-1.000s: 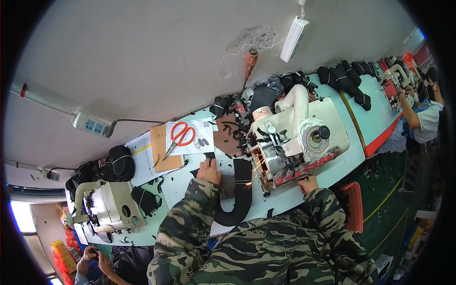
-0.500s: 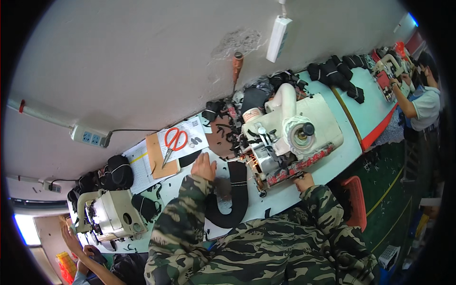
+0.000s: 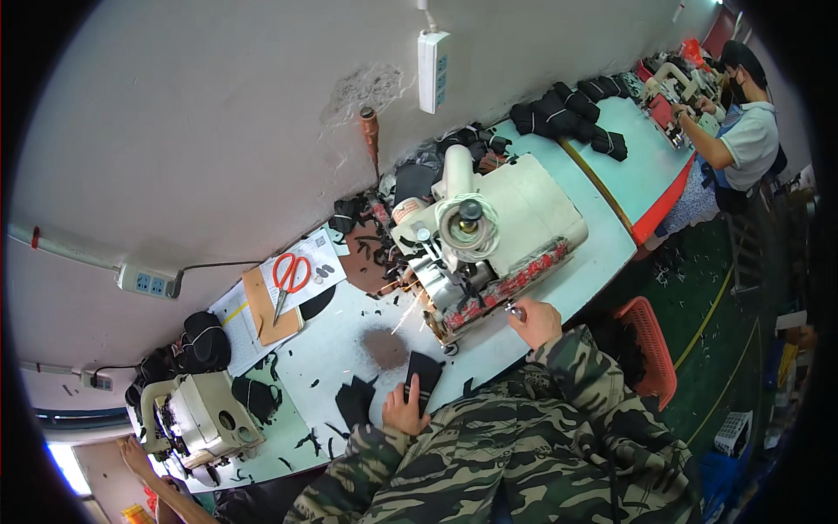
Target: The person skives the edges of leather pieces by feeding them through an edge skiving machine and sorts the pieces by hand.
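Observation:
My left hand (image 3: pixel 405 410) lies near the table's front edge, its fingers stretched over a black fabric piece (image 3: pixel 425 374). Left of it is a second black fabric piece (image 3: pixel 355 403). Whether the two join under my sleeve is hidden. My right hand (image 3: pixel 538 324) is closed round a small shiny metal knob (image 3: pixel 515 309) at the front of a cream-coloured machine (image 3: pixel 532 205). Sparks fly from the machine's left end, above the white tabletop (image 3: pixel 349 336).
Orange-handled scissors (image 3: pixel 291 273) lie on papers at the back. A second sewing machine (image 3: pixel 196 410) stands left, with another person's hand (image 3: pixel 138 456) beside it. Black bundles (image 3: pixel 559 113) lie far right, near a co-worker (image 3: pixel 746 131). A red basket (image 3: pixel 646 349) stands at my right.
My left hand has come toward me from beside the machine. The curved black strip has left its place in front of the machine. The view has shifted right.

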### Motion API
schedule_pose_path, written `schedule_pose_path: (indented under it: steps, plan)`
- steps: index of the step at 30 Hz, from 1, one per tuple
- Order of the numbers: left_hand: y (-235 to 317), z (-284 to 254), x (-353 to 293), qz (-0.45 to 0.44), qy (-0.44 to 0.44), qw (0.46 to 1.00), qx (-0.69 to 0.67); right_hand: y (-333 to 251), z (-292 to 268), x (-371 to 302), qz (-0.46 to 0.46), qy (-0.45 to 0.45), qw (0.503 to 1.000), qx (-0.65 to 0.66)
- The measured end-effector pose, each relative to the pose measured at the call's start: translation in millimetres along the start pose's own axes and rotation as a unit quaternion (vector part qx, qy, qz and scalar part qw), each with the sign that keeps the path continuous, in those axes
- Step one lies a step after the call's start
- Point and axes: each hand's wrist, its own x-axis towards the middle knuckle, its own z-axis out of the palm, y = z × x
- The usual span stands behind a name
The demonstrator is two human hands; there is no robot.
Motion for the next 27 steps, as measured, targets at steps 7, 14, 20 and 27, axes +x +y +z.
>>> schedule_pose_path:
  steps: [7,14,20,27]
  plan:
    - [25,2,13,-0.062,0.036,0.997,-0.033,-68,-30,40,-0.229,0.037,0.973,0.006]
    - [59,-15,14,-0.145,0.073,0.978,-0.130,-17,-83,51,-0.126,-0.108,0.930,0.328]
    - [162,-48,28,-0.102,0.227,0.952,-0.179,-10,-2,-75,-0.206,-0.431,0.795,0.374]
    - [203,-36,53,-0.034,-0.037,0.941,-0.335,94,-5,-39,0.102,-0.140,0.744,0.646]
